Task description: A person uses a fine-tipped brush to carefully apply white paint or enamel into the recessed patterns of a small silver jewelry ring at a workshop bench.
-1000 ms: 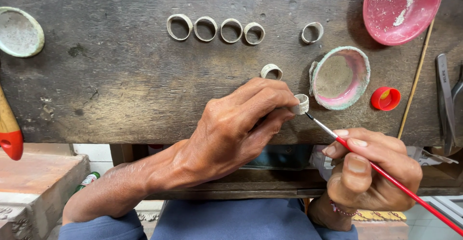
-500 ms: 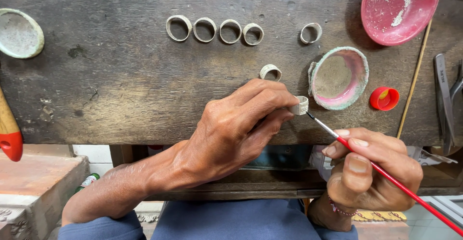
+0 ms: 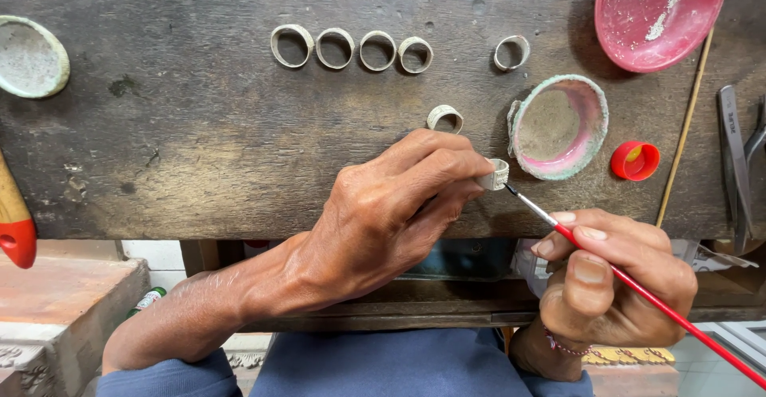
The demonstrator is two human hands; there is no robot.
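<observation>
I saw the small pale ring [image 3: 495, 174] pinched at the fingertips of the left hand [image 3: 383, 213], held just over the near edge of the dark wooden worktop [image 3: 199, 142]. The fine tip of a red-handled brush [image 3: 638, 289] touched the ring's side, and the right hand [image 3: 610, 281] was closed around the brush's shaft, lower and to the right of the left hand. Just beyond the left fingers lay one loose ring [image 3: 444, 118], and farther off a row of four rings [image 3: 351, 48]. Beyond the right hand sat a crusted pink-rimmed dish [image 3: 594, 118], a small red cap [image 3: 635, 161], and a red bowl [image 3: 702, 14].
</observation>
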